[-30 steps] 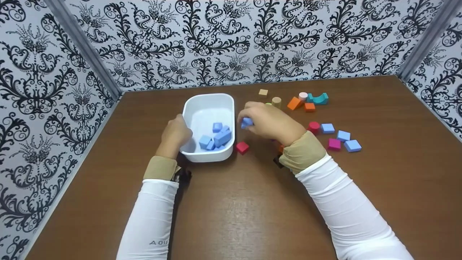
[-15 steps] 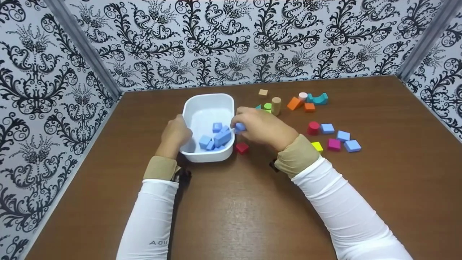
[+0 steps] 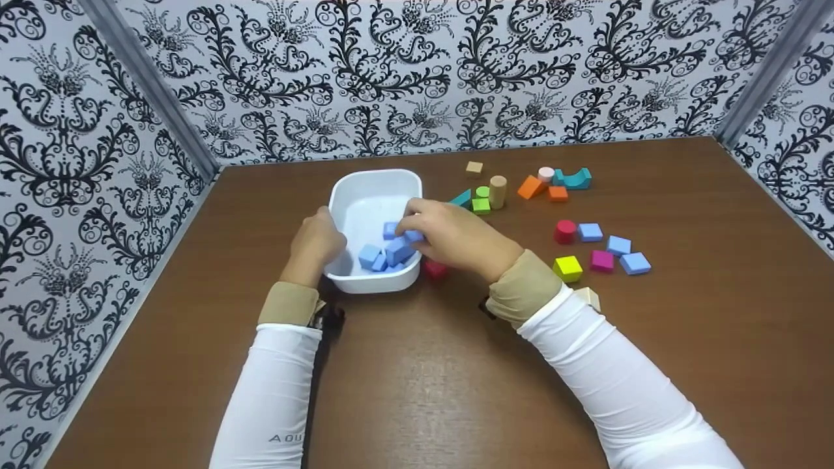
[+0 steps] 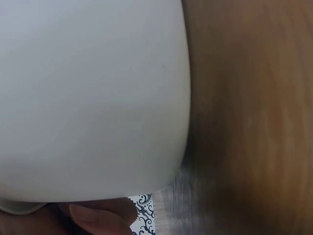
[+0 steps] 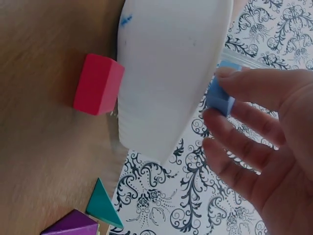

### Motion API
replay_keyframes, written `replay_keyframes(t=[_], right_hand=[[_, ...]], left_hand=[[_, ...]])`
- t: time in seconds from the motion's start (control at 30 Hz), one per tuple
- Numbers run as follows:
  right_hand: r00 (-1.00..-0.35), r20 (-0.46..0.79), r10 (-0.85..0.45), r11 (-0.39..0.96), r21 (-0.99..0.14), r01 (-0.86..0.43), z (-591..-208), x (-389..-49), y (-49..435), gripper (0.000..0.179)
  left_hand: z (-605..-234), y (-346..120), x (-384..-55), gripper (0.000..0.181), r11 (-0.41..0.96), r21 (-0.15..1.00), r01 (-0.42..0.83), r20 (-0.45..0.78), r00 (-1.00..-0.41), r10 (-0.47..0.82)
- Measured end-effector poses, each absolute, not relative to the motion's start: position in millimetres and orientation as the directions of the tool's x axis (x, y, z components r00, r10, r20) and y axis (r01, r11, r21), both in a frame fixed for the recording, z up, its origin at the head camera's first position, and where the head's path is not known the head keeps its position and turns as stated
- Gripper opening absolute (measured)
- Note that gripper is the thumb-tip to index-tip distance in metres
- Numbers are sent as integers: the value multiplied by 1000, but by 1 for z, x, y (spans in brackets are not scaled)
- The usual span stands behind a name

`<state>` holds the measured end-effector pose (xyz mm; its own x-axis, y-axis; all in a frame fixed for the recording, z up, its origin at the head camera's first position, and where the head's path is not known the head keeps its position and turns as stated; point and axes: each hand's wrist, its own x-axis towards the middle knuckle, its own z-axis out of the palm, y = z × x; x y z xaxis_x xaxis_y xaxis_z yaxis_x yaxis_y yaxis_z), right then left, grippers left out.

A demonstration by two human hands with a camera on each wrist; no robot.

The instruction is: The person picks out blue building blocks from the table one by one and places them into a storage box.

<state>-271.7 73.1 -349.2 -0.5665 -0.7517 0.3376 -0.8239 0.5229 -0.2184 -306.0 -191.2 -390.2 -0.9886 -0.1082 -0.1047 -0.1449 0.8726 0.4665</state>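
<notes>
The brown, wood-grained table [image 3: 404,365] spreads before me. On it stands my white, rounded-rectangular, seemingly plastic tub [image 3: 371,285]; taking its centre as the clock, my left hand [image 3: 319,238] grips its wall at nine o'clock. My right hand [image 3: 449,234] reaches over the rim at three, pinching a small light-blue block [image 5: 219,100] between thumb and fingers.

I judge the blue gathering well past halfway: several light-blue blocks [image 3: 397,251] lie heaped inside, from four to six o'clock, and I see no other colour among them. Left, it seems, are the held piece and three flat light-blue blocks [image 3: 619,245] well out at three o'clock. Outside, a red block [image 5: 98,85] sits just beside the tub, near four.
</notes>
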Motion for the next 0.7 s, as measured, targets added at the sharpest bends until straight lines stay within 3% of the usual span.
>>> replay_keyframes(t=[0.2,0.7], right_hand=[[-529,340,-777,488,-204,-848,-355,-269,67,23],[-553,310,-774,505,-226,-833,-359,-271,66,22]], left_hand=[[-391,-192,-305,58,873,471,-126,-84,-992,-98],[-389,-191,-305,60,869,473,-142,-96,-989,-109]])
